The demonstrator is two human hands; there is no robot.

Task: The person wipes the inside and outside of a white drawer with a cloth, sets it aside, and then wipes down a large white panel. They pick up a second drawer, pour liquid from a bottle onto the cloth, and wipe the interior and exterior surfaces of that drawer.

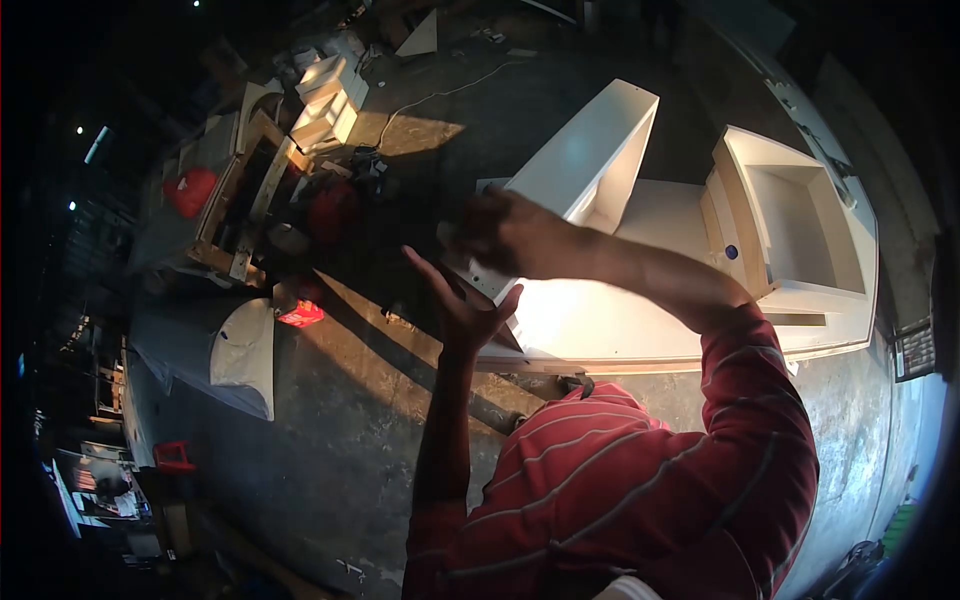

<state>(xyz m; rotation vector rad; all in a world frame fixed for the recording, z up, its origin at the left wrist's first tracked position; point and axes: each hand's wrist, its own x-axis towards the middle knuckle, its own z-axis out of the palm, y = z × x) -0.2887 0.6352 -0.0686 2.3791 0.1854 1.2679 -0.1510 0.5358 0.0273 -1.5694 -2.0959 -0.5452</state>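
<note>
On the floor, I'm working the white cabinet (640, 300): right hand (510, 235) presses, seemingly clenched on a pad, against its panel (590, 150); left hand (465, 315) open, steadying. Next calls for even strokes.

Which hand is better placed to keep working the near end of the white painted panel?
Probably the right hand: it is on the near end of the white painted wooden panel. The left hand is raised open-palmed below it, apparently not gripping anything.

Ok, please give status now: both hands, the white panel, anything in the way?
Right hand pressing on upright white panel. Left hand open, raised beside panel's lower edge. White cabinet piece lies to the right, apart. Nothing between hands and panel.
</note>
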